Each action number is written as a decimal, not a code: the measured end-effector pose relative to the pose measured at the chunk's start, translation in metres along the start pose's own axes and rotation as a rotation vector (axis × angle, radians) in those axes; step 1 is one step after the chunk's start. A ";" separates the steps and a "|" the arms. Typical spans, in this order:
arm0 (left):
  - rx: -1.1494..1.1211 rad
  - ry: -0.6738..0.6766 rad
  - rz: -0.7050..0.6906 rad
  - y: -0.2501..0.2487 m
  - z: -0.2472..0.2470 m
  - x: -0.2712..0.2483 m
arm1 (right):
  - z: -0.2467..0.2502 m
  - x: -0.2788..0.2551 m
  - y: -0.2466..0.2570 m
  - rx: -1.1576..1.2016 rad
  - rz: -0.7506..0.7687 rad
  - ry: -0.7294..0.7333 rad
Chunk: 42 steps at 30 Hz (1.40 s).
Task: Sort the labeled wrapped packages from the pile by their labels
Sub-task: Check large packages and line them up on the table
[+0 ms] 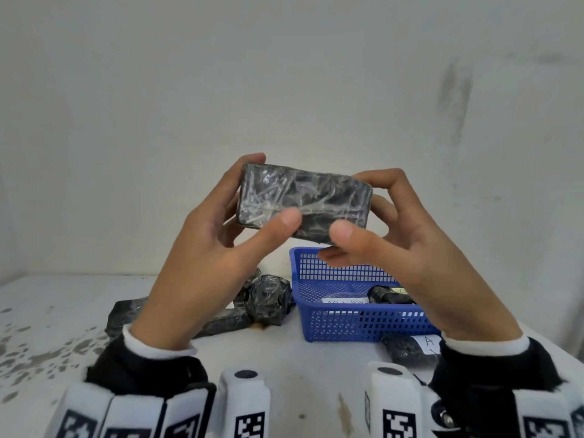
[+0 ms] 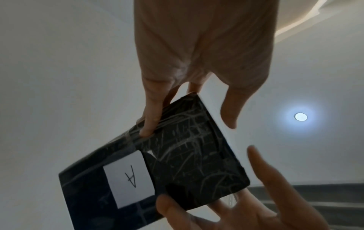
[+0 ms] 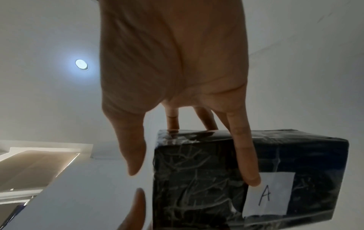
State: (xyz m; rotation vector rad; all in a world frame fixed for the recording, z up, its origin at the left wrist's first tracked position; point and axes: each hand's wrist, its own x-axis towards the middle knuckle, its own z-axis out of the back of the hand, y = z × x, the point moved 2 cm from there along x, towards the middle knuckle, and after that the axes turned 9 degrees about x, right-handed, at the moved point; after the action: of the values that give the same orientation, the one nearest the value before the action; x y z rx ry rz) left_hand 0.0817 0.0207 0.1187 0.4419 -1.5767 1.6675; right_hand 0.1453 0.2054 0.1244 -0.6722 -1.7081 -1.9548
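On the desk (image 1: pixel 284 352), at the left, the pile (image 1: pixel 221 311) of dark packages is seen. Above it, the wrapped package (image 1: pixel 303 200) is clamped at its ends by the left hand (image 1: pixel 205 248) and the right hand (image 1: pixel 395 248). Its label (image 2: pixel 129 179), reading A, is turned away from the head view, so the package should be rotated before being dropped into the blue basket (image 1: pixel 363 324). The basket's own label is only partly legible.

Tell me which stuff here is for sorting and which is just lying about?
For the sorting:
- black package with a label reading A, held by left hand and right hand
- pile of black packages
- blue basket
- package marked A beside the basket

Just there:
- table
- ceiling light
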 end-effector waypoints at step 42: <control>-0.198 0.085 0.350 0.011 0.002 0.004 | -0.011 0.008 -0.016 0.106 0.021 -0.209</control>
State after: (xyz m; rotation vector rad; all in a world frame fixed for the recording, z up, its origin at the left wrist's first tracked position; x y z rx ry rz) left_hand 0.0709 0.0207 0.1141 -0.0097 -1.8098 1.7331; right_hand 0.1279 0.1961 0.1157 -0.8770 -1.9038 -1.8183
